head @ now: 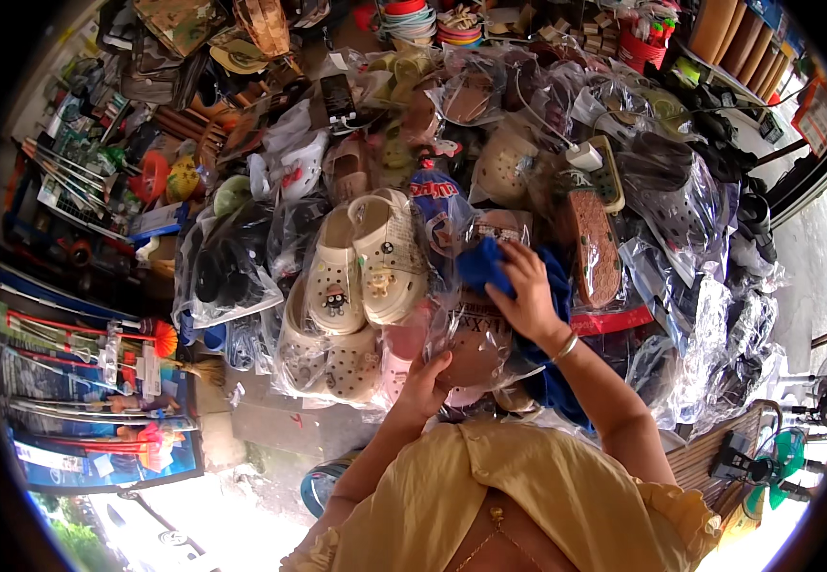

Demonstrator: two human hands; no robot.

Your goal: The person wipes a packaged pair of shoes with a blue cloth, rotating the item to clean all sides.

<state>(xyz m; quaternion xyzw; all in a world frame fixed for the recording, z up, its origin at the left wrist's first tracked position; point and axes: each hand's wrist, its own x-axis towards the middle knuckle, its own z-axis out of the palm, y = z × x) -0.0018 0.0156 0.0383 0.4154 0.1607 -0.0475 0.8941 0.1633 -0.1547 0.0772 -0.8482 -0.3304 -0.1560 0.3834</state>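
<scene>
A clear plastic bag with a pair of brown slippers (478,343) in it lies before me. My left hand (428,382) grips the lower left edge of this bag. My right hand (526,293) holds a blue cloth (486,266) against the upper part of the bag. More dark blue fabric (560,379) hangs beneath my right forearm. Left of the bag lie cream clogs (388,264) with small charms, wrapped in clear plastic. A reddish-brown patterned sole (594,247) shows in a bag to the right.
Bagged footwear is piled all round, with black shoes (224,268) at the left. A white charger (584,156) on a cable and a phone (338,99) lie on the pile. A red basket (642,48) stands at the back; a green fan (785,454) is at the lower right.
</scene>
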